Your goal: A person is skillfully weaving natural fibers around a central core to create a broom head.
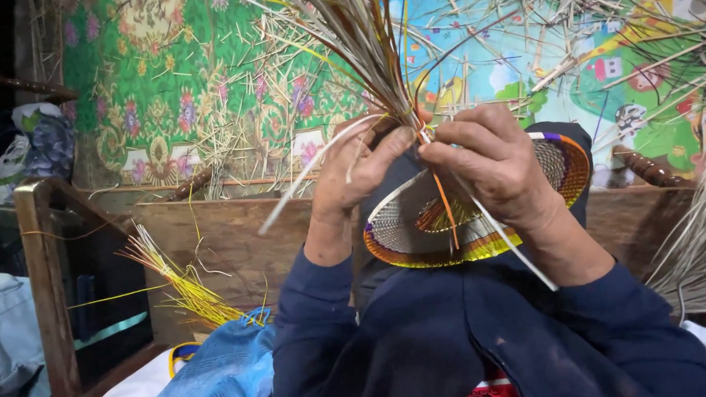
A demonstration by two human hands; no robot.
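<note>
A round woven basket disc [418,231], banded in yellow, orange, purple and white, stands tilted on edge above the person's lap, with a sheaf of long straw [354,32] rising from its rim. Both forearms in dark blue sleeves reach upward. The left hand [360,170] is closed, pinching the straw base and a pale strip; the right hand [498,168] curls shut over the disc's rim. A yellow straw bundle [178,281] lies left.

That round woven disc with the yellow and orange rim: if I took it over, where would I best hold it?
Probably the woven disc's lower rim, coming from below. The rim there is bare and firm-looking, while the top is crowded by the left hand, right hand and loose reeds.
</note>
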